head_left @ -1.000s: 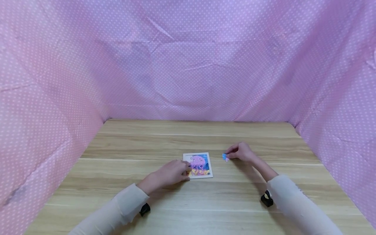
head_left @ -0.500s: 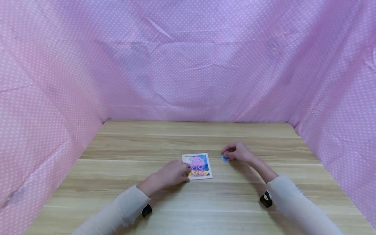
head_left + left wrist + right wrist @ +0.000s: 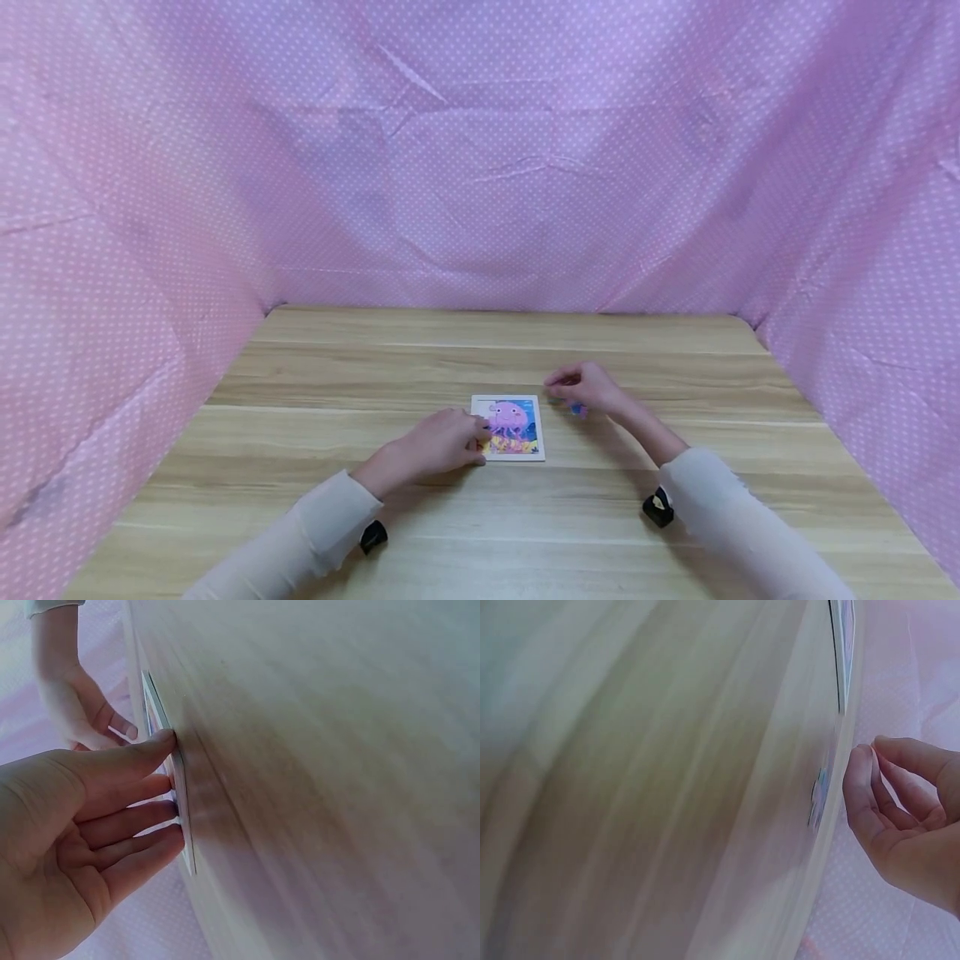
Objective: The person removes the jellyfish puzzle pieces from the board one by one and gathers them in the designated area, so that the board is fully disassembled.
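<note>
A square jigsaw puzzle (image 3: pixel 510 421) with a pink jellyfish picture and a white frame lies on the table. My left hand (image 3: pixel 442 442) rests at its left side, fingers extended onto the border. The left wrist view shows the left hand (image 3: pixel 97 825) with thumb and fingertips along the puzzle's edge (image 3: pixel 189 847). Past the puzzle's upper right corner, my right hand (image 3: pixel 588 387) pinches a small puzzle piece (image 3: pixel 554 401), mostly hidden by the fingers. Thumb and forefinger tips of the right hand (image 3: pixel 904 799) meet in the right wrist view. Another blue-and-pink piece (image 3: pixel 578 409) lies under the right hand.
The wooden table (image 3: pixel 480 533) spreads out around the puzzle. Pink dotted cloth (image 3: pixel 480 167) hangs behind the table and along both sides. Black bands (image 3: pixel 658 507) sit by both sleeve cuffs.
My right hand has moved left toward the puzzle, away from the loose blue-and-pink piece. The puzzle has shifted slightly, while my left hand stays at its left edge.
</note>
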Action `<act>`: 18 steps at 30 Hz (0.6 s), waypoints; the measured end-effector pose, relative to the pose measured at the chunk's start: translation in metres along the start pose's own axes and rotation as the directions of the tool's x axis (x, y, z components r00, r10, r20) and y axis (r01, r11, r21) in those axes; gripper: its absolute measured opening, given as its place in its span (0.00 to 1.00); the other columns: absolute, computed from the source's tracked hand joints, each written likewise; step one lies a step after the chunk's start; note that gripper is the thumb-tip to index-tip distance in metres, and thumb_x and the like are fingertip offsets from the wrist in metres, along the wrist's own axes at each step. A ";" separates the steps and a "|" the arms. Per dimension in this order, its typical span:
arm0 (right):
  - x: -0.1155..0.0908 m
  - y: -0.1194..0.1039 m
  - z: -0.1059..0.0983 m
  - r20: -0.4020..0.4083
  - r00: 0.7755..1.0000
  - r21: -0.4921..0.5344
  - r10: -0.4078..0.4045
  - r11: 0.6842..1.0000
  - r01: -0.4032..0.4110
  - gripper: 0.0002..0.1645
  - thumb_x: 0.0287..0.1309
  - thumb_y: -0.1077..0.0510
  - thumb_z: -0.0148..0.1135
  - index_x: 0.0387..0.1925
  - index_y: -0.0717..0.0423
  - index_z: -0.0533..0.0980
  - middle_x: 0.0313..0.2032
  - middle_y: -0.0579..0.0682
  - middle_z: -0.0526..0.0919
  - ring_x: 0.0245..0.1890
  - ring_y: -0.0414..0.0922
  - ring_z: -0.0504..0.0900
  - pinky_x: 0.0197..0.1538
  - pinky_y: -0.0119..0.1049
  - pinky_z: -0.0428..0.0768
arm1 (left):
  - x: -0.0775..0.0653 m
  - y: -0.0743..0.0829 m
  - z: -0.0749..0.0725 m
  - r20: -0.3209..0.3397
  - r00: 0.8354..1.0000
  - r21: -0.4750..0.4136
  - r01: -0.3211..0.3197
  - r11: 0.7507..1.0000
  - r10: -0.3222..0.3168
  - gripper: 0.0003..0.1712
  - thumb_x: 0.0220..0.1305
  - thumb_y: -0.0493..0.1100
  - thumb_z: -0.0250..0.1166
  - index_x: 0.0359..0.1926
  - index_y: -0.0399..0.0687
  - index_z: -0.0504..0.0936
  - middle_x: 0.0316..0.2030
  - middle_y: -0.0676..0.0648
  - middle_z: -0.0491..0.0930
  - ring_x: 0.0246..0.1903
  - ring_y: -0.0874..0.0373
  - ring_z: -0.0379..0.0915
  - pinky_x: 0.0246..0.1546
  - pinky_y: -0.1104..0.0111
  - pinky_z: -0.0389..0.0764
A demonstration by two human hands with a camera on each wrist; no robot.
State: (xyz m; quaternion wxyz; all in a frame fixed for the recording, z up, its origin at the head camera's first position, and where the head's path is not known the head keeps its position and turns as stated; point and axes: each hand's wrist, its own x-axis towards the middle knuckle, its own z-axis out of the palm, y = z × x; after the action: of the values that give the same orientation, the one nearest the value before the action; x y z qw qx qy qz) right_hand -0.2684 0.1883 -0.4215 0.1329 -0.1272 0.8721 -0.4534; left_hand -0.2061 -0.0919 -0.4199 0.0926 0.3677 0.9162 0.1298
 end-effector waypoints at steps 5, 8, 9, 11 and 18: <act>0.006 -0.009 0.012 0.028 0.999 0.025 -0.042 0.999 0.042 0.14 0.64 0.67 0.63 0.49 0.75 0.80 0.43 0.68 0.87 0.35 0.54 0.88 0.37 0.39 0.87 | -0.002 0.000 0.001 -0.011 0.999 -0.086 0.038 0.996 -0.040 0.19 0.65 0.44 0.72 0.55 0.43 0.87 0.58 0.44 0.84 0.27 0.68 0.69 0.33 0.76 0.75; 0.010 -0.014 0.020 0.051 0.997 0.058 -0.064 0.996 0.061 0.14 0.64 0.69 0.63 0.48 0.77 0.80 0.43 0.69 0.87 0.36 0.51 0.88 0.43 0.42 0.88 | -0.003 0.000 0.002 -0.008 0.998 -0.143 0.058 0.988 -0.060 0.19 0.65 0.43 0.72 0.56 0.43 0.86 0.61 0.42 0.82 0.29 0.69 0.73 0.35 0.77 0.77; 0.011 -0.015 0.023 0.056 0.997 0.067 -0.060 0.996 0.056 0.14 0.64 0.68 0.63 0.48 0.76 0.80 0.42 0.68 0.87 0.35 0.48 0.87 0.42 0.40 0.88 | -0.004 0.001 0.002 -0.006 0.998 -0.151 0.062 0.987 -0.064 0.19 0.65 0.42 0.72 0.56 0.43 0.85 0.62 0.42 0.81 0.31 0.69 0.75 0.35 0.78 0.77; 0.014 -0.018 0.029 0.066 0.997 0.088 -0.047 0.995 0.041 0.14 0.64 0.68 0.63 0.48 0.75 0.81 0.42 0.66 0.88 0.34 0.43 0.86 0.41 0.36 0.87 | -0.003 0.001 0.003 -0.003 0.998 -0.158 0.068 0.985 -0.069 0.20 0.65 0.42 0.71 0.57 0.43 0.85 0.62 0.42 0.81 0.31 0.67 0.75 0.33 0.78 0.77; 0.024 -0.025 0.044 0.087 0.995 0.065 -0.052 0.997 0.046 0.12 0.64 0.68 0.63 0.46 0.74 0.82 0.41 0.63 0.88 0.34 0.38 0.85 0.39 0.31 0.86 | -0.002 0.000 0.006 -0.020 0.999 -0.113 0.029 0.993 -0.032 0.20 0.65 0.42 0.71 0.56 0.40 0.85 0.58 0.42 0.83 0.25 0.68 0.68 0.29 0.78 0.73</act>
State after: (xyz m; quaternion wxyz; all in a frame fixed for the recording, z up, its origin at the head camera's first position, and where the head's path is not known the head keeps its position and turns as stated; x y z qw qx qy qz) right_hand -0.2731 0.1329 -0.4275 0.1644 -0.1644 0.8472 -0.4776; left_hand -0.2026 -0.0921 -0.4255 0.1052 0.3465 0.9138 0.1840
